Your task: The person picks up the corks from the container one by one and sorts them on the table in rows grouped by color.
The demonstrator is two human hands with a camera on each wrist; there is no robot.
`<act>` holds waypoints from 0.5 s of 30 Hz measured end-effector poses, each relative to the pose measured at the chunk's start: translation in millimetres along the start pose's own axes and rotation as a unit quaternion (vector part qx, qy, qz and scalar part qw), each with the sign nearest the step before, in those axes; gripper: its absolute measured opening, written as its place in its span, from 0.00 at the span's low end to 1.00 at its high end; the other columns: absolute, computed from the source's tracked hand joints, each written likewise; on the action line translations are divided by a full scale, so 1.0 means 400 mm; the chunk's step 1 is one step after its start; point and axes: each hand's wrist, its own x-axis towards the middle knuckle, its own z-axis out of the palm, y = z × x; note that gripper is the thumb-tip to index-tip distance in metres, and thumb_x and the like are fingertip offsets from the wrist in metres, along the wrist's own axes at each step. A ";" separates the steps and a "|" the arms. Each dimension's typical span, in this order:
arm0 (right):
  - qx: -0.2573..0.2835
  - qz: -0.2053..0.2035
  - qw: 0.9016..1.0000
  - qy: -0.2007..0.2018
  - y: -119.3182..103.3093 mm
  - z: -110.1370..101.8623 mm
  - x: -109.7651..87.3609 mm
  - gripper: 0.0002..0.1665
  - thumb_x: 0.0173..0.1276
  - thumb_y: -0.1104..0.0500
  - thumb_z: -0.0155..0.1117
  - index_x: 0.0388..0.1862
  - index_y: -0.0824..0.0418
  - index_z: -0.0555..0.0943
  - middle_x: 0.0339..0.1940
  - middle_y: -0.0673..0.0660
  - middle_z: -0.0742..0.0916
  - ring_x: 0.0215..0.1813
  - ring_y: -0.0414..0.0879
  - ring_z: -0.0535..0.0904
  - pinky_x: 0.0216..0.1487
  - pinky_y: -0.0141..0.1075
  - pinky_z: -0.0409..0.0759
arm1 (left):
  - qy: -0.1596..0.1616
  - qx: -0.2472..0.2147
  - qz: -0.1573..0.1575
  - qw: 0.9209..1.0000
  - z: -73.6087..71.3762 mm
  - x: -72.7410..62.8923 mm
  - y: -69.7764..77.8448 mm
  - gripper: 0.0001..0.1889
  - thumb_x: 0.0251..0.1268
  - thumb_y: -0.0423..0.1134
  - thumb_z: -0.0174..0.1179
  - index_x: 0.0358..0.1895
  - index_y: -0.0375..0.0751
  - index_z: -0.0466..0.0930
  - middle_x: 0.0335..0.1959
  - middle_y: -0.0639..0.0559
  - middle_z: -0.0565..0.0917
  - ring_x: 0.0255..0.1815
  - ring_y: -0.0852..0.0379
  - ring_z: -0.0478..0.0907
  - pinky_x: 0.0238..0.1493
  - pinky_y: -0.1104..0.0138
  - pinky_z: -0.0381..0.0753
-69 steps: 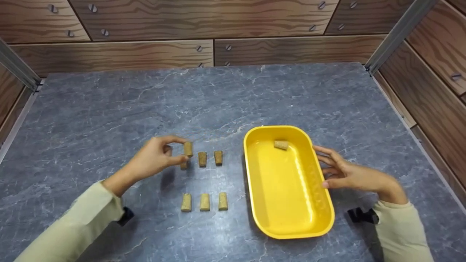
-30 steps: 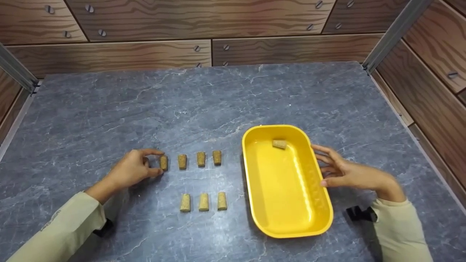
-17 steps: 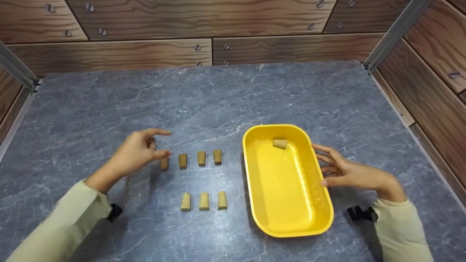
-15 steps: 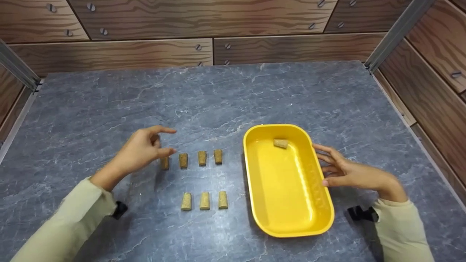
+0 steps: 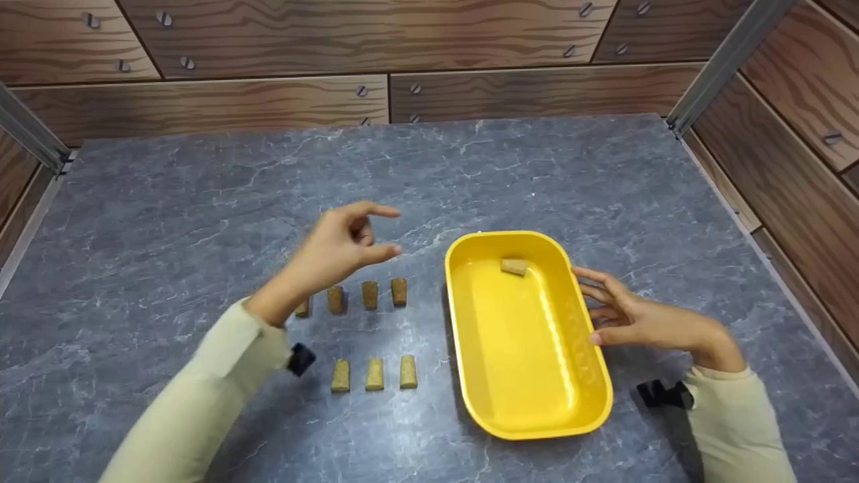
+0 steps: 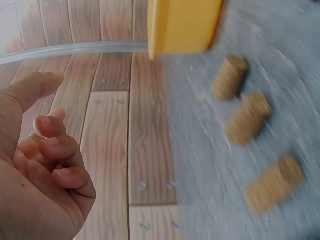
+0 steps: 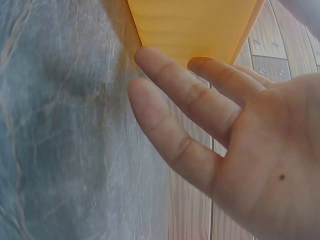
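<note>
My left hand [image 5: 329, 251] is raised over the table above the far row of corks, holding nothing. Its thumb and index finger stand apart while the other fingers bend inward, as the left wrist view of the hand [image 6: 50, 170] also shows. Several darker corks [image 5: 370, 295] form that far row; the leftmost cork [image 5: 302, 308] is partly hidden by the left wrist. Three paler corks [image 5: 374, 374] make the near row. A yellow tub [image 5: 513, 349] holds one cork [image 5: 514, 267] near its far end. My right hand [image 5: 647, 325] touches the tub's right wall with extended fingers [image 7: 190, 95].
Grey marbled tabletop [image 5: 402, 168] spreads beneath everything. Wood-patterned panels [image 5: 268, 104] enclose the back and sides, with metal rails [image 5: 728, 67] at the corners. A black clip [image 5: 300, 359] sits at the left cuff, and another [image 5: 664, 394] at the right.
The left hand set a cork down at the left end of the far row, let go, then rose and moved right and away. The right hand and the tub stayed put.
</note>
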 end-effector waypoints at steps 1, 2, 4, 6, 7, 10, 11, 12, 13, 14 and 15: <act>-0.010 0.046 0.999 0.018 0.037 -0.016 -0.012 0.49 0.72 0.70 0.51 0.78 0.54 0.33 0.79 0.65 0.48 0.67 0.45 0.71 0.55 0.35 0.79 | -0.011 -0.005 0.010 1.000 0.008 0.026 -0.033 0.24 0.58 0.32 0.66 0.59 0.36 0.76 0.18 0.57 0.64 0.20 0.63 0.58 0.26 0.72 0.65; -0.013 0.072 0.997 0.025 0.074 -0.032 -0.021 0.50 0.72 0.70 0.52 0.78 0.58 0.31 0.77 0.72 0.44 0.68 0.49 0.71 0.56 0.39 0.79 | -0.017 -0.010 0.021 1.000 0.018 0.052 -0.065 0.24 0.57 0.34 0.67 0.59 0.39 0.76 0.18 0.56 0.65 0.20 0.61 0.58 0.26 0.71 0.65; 0.003 0.072 0.997 0.018 0.117 -0.051 -0.027 0.51 0.72 0.67 0.54 0.78 0.53 0.32 0.78 0.70 0.43 0.69 0.45 0.70 0.58 0.41 0.78 | -0.025 -0.023 0.036 0.999 0.038 0.085 -0.085 0.24 0.56 0.36 0.69 0.59 0.42 0.77 0.19 0.56 0.66 0.21 0.60 0.59 0.26 0.71 0.66; 0.010 0.072 0.997 0.021 0.126 -0.052 -0.028 0.51 0.72 0.66 0.55 0.78 0.50 0.33 0.78 0.70 0.43 0.67 0.39 0.71 0.58 0.38 0.78 | -0.029 -0.033 0.052 0.998 0.058 0.106 -0.091 0.24 0.55 0.37 0.69 0.57 0.44 0.78 0.19 0.56 0.67 0.21 0.60 0.59 0.26 0.71 0.65; 0.010 0.072 0.997 0.023 0.127 -0.051 -0.027 0.51 0.72 0.66 0.55 0.78 0.50 0.33 0.78 0.70 0.44 0.66 0.37 0.72 0.58 0.37 0.78 | -0.030 -0.036 0.055 0.997 0.068 0.114 -0.088 0.23 0.55 0.37 0.70 0.57 0.45 0.79 0.19 0.56 0.67 0.21 0.60 0.59 0.26 0.71 0.65; 0.011 0.079 0.996 0.027 0.121 -0.047 -0.026 0.51 0.72 0.66 0.55 0.78 0.51 0.33 0.78 0.70 0.44 0.65 0.33 0.72 0.57 0.35 0.78 | -0.034 -0.043 0.059 0.997 0.093 0.132 -0.073 0.22 0.56 0.38 0.69 0.56 0.46 0.79 0.19 0.56 0.68 0.21 0.60 0.60 0.27 0.70 0.66; 0.012 0.082 0.996 0.027 0.118 -0.046 -0.026 0.51 0.72 0.66 0.54 0.78 0.51 0.33 0.78 0.70 0.43 0.65 0.33 0.72 0.57 0.35 0.78 | -0.037 -0.045 0.059 0.997 0.100 0.136 -0.067 0.22 0.56 0.38 0.69 0.56 0.47 0.79 0.19 0.56 0.67 0.21 0.60 0.59 0.27 0.70 0.66; 0.015 0.084 0.996 0.027 0.117 -0.046 -0.025 0.51 0.72 0.67 0.54 0.78 0.51 0.32 0.78 0.70 0.43 0.65 0.33 0.72 0.57 0.36 0.78 | -0.040 -0.049 0.059 0.996 0.108 0.141 -0.061 0.22 0.56 0.38 0.69 0.56 0.47 0.79 0.19 0.56 0.67 0.20 0.60 0.59 0.27 0.70 0.65; 0.017 0.085 0.996 0.026 0.115 -0.046 -0.025 0.51 0.72 0.67 0.54 0.78 0.51 0.32 0.78 0.70 0.43 0.65 0.33 0.72 0.57 0.36 0.78 | -0.044 -0.054 0.059 0.996 0.116 0.147 -0.058 0.22 0.56 0.37 0.69 0.56 0.46 0.79 0.19 0.57 0.67 0.20 0.61 0.59 0.27 0.70 0.65; 0.021 0.087 0.996 0.026 0.114 -0.046 -0.025 0.51 0.72 0.67 0.54 0.78 0.51 0.31 0.78 0.69 0.43 0.65 0.33 0.72 0.57 0.36 0.78 | -0.048 -0.058 0.059 0.995 0.125 0.153 -0.054 0.22 0.56 0.37 0.69 0.56 0.46 0.79 0.18 0.57 0.66 0.20 0.61 0.59 0.26 0.70 0.64; 0.022 0.086 0.996 0.026 0.114 -0.046 -0.025 0.52 0.72 0.67 0.54 0.78 0.51 0.31 0.78 0.69 0.43 0.65 0.33 0.71 0.58 0.36 0.78 | -0.051 -0.062 0.059 0.995 0.134 0.159 -0.049 0.22 0.56 0.37 0.69 0.56 0.45 0.79 0.18 0.57 0.65 0.19 0.61 0.58 0.26 0.70 0.64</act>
